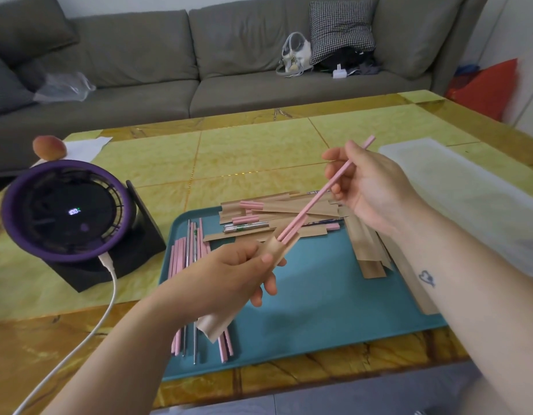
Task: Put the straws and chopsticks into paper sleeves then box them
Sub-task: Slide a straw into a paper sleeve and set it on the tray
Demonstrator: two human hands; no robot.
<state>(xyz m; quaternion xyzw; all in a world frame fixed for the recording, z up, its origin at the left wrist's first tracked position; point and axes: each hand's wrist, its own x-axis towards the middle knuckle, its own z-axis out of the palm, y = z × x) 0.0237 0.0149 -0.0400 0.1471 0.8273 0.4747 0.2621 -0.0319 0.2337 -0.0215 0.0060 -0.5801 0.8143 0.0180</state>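
Left hand (229,274) grips the paper sleeve (275,250) above the teal tray (319,310). Two pink chopsticks (319,199) sit just inside its mouth, pinched higher up by the right hand (370,190). Recommend keeping the tips together and in line with the sleeve, then sliding steadily.

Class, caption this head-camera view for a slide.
Right hand holds pink chopsticks, tips in a paper sleeve gripped by the left hand, above a teal tray.

a purple fan (66,211) with white cable (109,277) stands on the yellow table (247,151), a peach (48,147) behind it.
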